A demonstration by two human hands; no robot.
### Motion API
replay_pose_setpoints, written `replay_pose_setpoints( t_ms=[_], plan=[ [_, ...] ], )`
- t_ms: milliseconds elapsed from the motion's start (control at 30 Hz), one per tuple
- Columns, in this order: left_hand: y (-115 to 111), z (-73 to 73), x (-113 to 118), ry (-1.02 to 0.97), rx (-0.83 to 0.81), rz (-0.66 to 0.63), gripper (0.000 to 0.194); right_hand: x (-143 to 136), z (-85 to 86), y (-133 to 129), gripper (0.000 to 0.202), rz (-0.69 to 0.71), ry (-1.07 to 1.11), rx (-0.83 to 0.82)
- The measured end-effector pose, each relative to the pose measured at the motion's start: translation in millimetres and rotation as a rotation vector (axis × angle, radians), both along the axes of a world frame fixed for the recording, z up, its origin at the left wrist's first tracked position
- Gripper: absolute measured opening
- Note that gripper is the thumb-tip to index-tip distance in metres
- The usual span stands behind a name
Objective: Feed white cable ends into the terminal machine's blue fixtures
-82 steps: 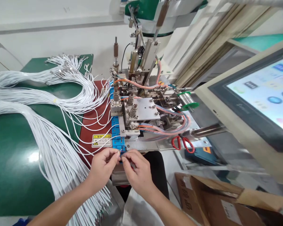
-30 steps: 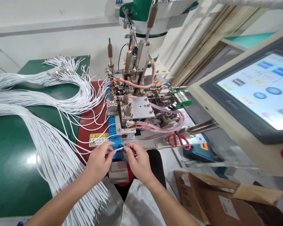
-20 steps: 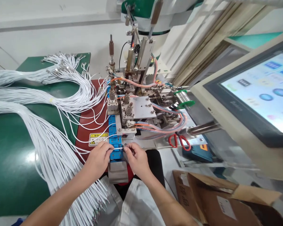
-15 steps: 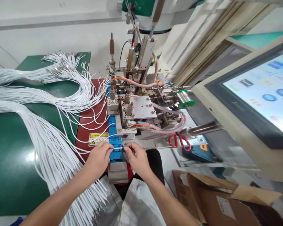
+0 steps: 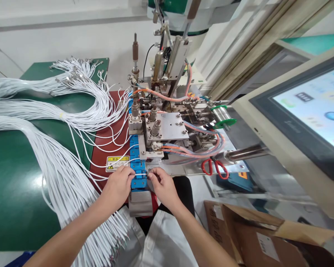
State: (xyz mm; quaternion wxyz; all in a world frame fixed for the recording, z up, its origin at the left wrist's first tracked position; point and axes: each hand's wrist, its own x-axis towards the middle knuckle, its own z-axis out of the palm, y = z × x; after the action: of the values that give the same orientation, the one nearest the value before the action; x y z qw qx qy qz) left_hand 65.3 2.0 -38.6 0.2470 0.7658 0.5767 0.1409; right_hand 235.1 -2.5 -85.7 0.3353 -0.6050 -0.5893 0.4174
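My left hand [image 5: 119,185] pinches a white cable [image 5: 140,174] just left of a row of blue clamp blocks [image 5: 139,183]. At the cable's other end, my right hand [image 5: 163,185] is closed with thumb and finger on its tip, where a small dark piece shows. The cable lies straight across one blue block between both hands. Other white cables [image 5: 119,151] run into blocks farther up the row, on the left side of the metal machine [image 5: 171,126]. What the tip looks like in detail is hidden by my fingers.
Bundles of white cables [image 5: 39,148] lie on the green table [image 5: 13,207] at left. Red-handled scissors [image 5: 217,168] rest on the machine plate. A solder wire spool [image 5: 222,115], a touch screen [image 5: 303,122] and an open cardboard box [image 5: 253,237] stand at right.
The view has shifted slightly, so the machine and screen appear a little farther right. Both hands keep their pinch on the cable over the blue block.
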Motion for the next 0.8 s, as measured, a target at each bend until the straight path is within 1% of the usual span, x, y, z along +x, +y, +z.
replay_pose_setpoints(
  t_ms=[133, 233, 333, 500, 567, 667, 733, 800],
  plan=[
    [0.1, -1.1, -0.6, -0.020, 0.040, -0.027, 0.016, 3.0, 0.0, 5.1, 0.026, 0.070, -0.095, 0.053],
    [-0.5, -2.7, -0.8, -0.027, 0.095, -0.046, 0.017, -1.3, -2.5, 8.6, 0.033, 0.077, -0.146, 0.116],
    [-1.9, -5.5, -0.5, -0.007, 0.120, -0.044, 0.019, -9.8, -6.9, 8.9, 0.036, 0.018, -0.155, 0.160],
    [-5.6, -10.9, 0.3, 0.083, 0.129, -0.056, 0.021, -18.6, -13.6, 5.7, 0.035, -0.081, -0.042, 0.123],
    [-6.9, -11.3, 0.0, 0.150, 0.157, -0.076, 0.022, -18.6, -15.3, 5.2, 0.035, -0.094, -0.026, 0.120],
    [-6.6, -9.7, -1.9, 0.253, 0.247, -0.109, 0.022, -15.9, -17.3, 5.6, 0.037, -0.089, -0.014, 0.091],
    [-4.8, -8.6, -3.9, 0.258, 0.288, -0.152, 0.022, -12.9, -17.7, 6.6, 0.038, -0.132, 0.014, 0.072],
    [-3.1, -6.7, -6.3, 0.218, 0.314, -0.198, 0.023, -9.3, -16.5, 8.0, 0.038, -0.210, 0.078, 0.075]
  ],
)
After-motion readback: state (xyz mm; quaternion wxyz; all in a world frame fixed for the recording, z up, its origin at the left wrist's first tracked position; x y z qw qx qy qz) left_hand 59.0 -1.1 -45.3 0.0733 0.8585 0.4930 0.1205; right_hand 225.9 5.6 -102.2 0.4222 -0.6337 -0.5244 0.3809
